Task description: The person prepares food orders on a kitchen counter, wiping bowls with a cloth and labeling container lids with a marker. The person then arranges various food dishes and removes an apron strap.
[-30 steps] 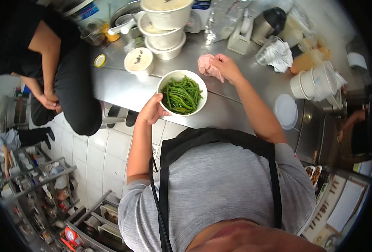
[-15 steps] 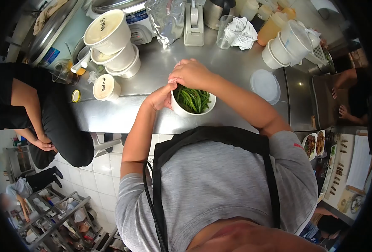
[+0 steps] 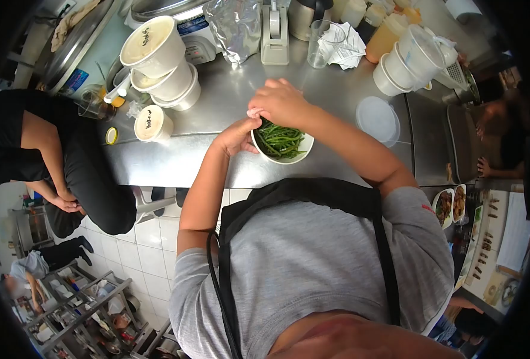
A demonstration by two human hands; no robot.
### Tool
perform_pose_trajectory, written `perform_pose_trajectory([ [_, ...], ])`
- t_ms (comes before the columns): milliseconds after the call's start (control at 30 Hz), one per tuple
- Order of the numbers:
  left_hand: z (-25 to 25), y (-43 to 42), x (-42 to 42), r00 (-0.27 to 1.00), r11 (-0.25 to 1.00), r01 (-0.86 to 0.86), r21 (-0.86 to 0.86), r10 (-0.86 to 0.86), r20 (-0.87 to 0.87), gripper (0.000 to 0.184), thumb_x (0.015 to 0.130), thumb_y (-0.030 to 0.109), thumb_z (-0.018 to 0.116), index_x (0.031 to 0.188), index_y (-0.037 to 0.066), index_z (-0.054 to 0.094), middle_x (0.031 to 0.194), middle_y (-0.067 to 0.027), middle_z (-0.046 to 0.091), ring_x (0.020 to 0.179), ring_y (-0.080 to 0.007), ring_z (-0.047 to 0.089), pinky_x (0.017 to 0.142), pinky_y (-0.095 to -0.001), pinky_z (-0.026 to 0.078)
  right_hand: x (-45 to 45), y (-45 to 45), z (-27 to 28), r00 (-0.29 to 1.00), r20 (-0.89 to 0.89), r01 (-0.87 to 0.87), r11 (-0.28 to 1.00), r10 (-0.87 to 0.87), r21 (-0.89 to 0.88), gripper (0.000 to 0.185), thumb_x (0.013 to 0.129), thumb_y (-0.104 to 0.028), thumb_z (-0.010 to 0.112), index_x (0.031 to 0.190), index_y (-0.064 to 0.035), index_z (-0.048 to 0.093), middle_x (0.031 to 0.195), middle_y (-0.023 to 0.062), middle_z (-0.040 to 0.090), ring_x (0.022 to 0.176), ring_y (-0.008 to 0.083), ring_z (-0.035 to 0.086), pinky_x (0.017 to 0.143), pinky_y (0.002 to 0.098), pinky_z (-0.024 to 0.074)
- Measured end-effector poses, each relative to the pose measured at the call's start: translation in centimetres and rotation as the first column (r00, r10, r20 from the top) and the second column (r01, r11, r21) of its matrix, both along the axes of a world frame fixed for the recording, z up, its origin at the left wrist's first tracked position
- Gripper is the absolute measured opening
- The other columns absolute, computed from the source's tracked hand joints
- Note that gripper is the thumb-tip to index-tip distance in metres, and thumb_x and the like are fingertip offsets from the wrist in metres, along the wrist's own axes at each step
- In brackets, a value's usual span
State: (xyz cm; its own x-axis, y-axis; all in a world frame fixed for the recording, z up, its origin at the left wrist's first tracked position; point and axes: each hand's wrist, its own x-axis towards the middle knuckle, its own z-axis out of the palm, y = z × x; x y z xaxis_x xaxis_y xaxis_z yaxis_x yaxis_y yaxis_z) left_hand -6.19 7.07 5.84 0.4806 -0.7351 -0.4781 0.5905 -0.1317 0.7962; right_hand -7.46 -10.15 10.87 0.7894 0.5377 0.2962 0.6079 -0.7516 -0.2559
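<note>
Head view: across the upper middle of the frame runs the steel desk, and near its front edge, just right of the frame's centre line, sits the white bowl with green beans in it. At its upper-left rim both hands meet. The left hand has its fingers closed against the bowl's outer side, thumb up by the rim. The right hand has its fingers bent over the rim, pinching a pink cloth, mostly hidden.

This looks like rim wiping. A steady left grip, low on the outside, would stop the bowl from turning or tipping. The cloth is best folded small and run along the lip with light, even pressure; pressed too far inward, it could drag beans or catch their ends. Fingertips belong outside the food, and a clean fold suits each stretch of rim.
</note>
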Motion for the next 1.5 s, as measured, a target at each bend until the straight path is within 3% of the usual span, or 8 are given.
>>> perform_pose_trajectory([
  [300,-1.0,-1.4,-1.7,0.987,0.99,-0.139,0.04,0.135,0.09,0.055,0.071,0.042,0.053,0.104,-0.001,0.046,0.091,-0.0113,0.056,0.077,-0.0173,0.058,0.061,-0.0301,0.052,0.3,-3.9,-2.5,0.857,-0.098,0.503,0.863,-0.505,-0.047,0.01,0.069,-0.021,0.057,0.079,-0.0191,0.059,0.085,-0.0005,0.056,0.087,0.0188,0.048,0.075,0.036,0.0352],
  [633,0.9,-2.1,-0.5,0.989,0.991,-0.123,0.06,0.118,0.09,0.044,0.072,0.03,0.049,0.104,0.0,0.047,0.088,-0.0104,0.057,0.075,-0.0178,0.058,0.058,-0.0297,0.051,0.5,-2.9,-1.9,0.902,0.05,0.421,0.898,-0.429,0.129,0.018,0.069,-0.028,0.056,0.083,-0.0179,0.06,0.081,0.0014,0.055,0.09,0.02,0.045,0.076,0.0371,0.0338],
  [867,0.9,-1.5,-0.9,0.967,0.965,-0.256,0.057,0.255,0.025,0.047,0.075,0.036,0.048,0.105,0.0,0.045,0.09,-0.0115,0.055,0.074,-0.0176,0.057,0.055,-0.0281,0.051,0.4,-9.3,-4.0,0.656,-0.674,0.75,0.391,-0.34,0.533,0.018,0.078,-0.02,0.051,0.093,-0.0097,0.055,0.093,0.0071,0.057,0.075,0.0181,0.058,0.058,0.0354,0.0459],
  [1067,0.6,-1.7,0.4,0.983,0.978,-0.185,0.093,0.184,0.018,0.051,0.077,0.037,0.045,0.113,0.001,0.038,0.098,-0.0135,0.052,0.077,-0.0226,0.058,0.053,-0.03,0.052,0.2,-7.0,-1.8,0.972,-0.089,0.232,0.943,-0.217,0.239,0.021,0.074,-0.013,0.053,0.095,-0.0097,0.053,0.083,0.0105,0.056,0.069,0.0198,0.058,0.05,0.0314,0.0463],
  [1167,0.6,-1.7,0.4,0.97,0.968,-0.242,0.061,0.243,-0.012,0.051,0.076,0.036,0.046,0.113,0.001,0.038,0.1,-0.0147,0.05,0.079,-0.023,0.057,0.054,-0.0305,0.052,-0.5,-6.4,0.4,0.606,-0.732,0.592,0.791,-0.312,0.153,0.017,0.074,-0.016,0.052,0.09,-0.0115,0.054,0.083,0.0095,0.055,0.06,0.0219,0.057,0.055,0.0327,0.045],
  [1300,0.0,-1.9,-0.1,0.935,0.934,-0.356,0.015,0.356,0.01,0.05,0.077,0.035,0.046,0.111,0.0,0.039,0.101,-0.0142,0.05,0.082,-0.0222,0.056,0.055,-0.0312,0.052,-3.5,-7.4,-2.4,0.859,-0.37,0.428,0.892,-0.354,0.142,0.017,0.075,-0.02,0.048,0.087,-0.0093,0.053,0.08,0.0105,0.053,0.053,0.024,0.054,0.06,0.0335,0.0435],
  [1400,-0.3,-2.8,-0.9,0.92,0.924,-0.381,0.018,0.377,0.104,0.045,0.077,0.034,0.046,0.107,0.0,0.043,0.096,-0.0117,0.052,0.08,-0.019,0.056,0.057,-0.0304,0.052,-5.0,-5.5,-0.5,0.344,-0.859,0.794,0.605,-0.379,0.051,0.017,0.076,-0.017,0.045,0.087,-0.0079,0.055,0.083,0.0143,0.052,0.069,0.0272,0.055,0.065,0.0336,0.0431],
  [1500,-1.2,-3.4,-0.9,0.892,0.905,-0.425,0.005,0.418,0.172,0.041,0.076,0.031,0.047,0.103,0.0,0.045,0.09,-0.0098,0.055,0.075,-0.0163,0.056,0.056,-0.0288,0.05,-4.8,-8.9,-4.0,0.851,-0.35,0.499,0.81,-0.391,0.309,0.018,0.075,-0.016,0.046,0.088,-0.0089,0.057,0.084,0.015,0.052,0.078,0.0278,0.053,0.068,0.0329,0.0433],
])
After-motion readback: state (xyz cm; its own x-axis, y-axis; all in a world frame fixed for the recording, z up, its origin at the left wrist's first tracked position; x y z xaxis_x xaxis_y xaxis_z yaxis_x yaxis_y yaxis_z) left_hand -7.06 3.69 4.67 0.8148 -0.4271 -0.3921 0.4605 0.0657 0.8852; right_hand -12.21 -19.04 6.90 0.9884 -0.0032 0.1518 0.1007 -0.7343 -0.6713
